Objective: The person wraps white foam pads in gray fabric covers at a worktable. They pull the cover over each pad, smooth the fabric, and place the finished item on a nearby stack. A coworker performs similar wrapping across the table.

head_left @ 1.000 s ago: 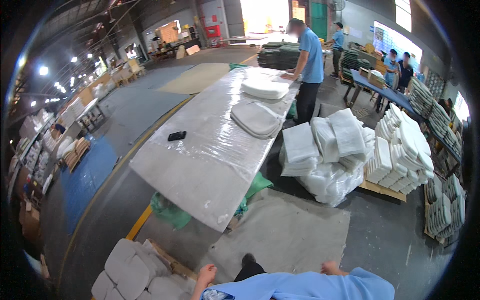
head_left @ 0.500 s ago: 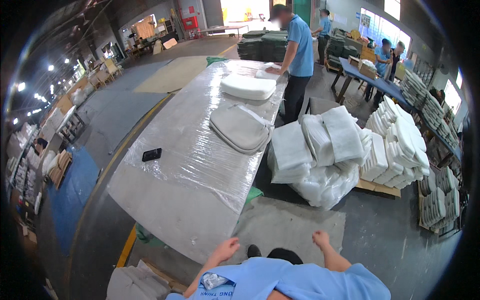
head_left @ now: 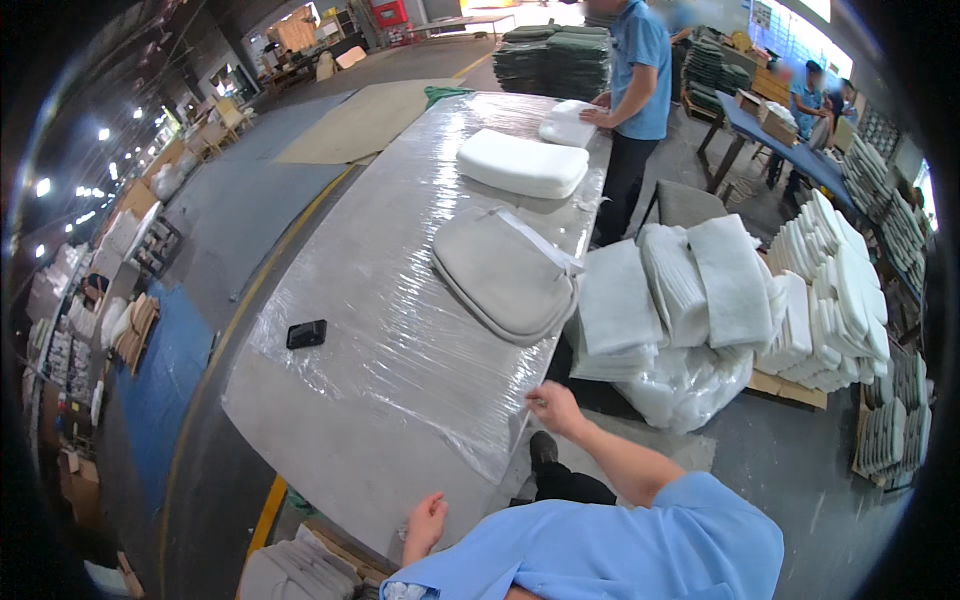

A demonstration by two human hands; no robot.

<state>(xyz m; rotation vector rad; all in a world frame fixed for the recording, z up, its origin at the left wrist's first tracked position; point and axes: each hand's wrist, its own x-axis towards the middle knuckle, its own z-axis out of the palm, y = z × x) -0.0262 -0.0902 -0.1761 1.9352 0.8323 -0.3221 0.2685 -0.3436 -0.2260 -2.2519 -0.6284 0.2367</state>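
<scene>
My left hand (head_left: 428, 518) hangs over the near end of the table, its fingers loosely curled and nothing showing in them. My right hand (head_left: 556, 408) is by the table's right edge with fingers closed; whether they hold anything is hidden. Ahead of the right hand lies a grey cushion cover (head_left: 495, 275), flat on the plastic-wrapped table (head_left: 350, 390), with a white strip (head_left: 535, 238) across its upper edge. Beyond it sits a thick white foam pad (head_left: 522, 163). A black phone-like device (head_left: 306, 334) rests near the table's left edge.
Stacks of white pads (head_left: 620, 310) on a bulging plastic bag (head_left: 690, 390) stand right of the table. More white pads (head_left: 840, 290) are piled farther right. A co-worker (head_left: 640, 85) in blue touches a white pad (head_left: 568, 124) at the far end. Grey pieces (head_left: 300, 572) lie lower left.
My right hand has moved forward and left to the table's edge. My left hand is lower and further left. The co-worker now has both hands at the far white pad.
</scene>
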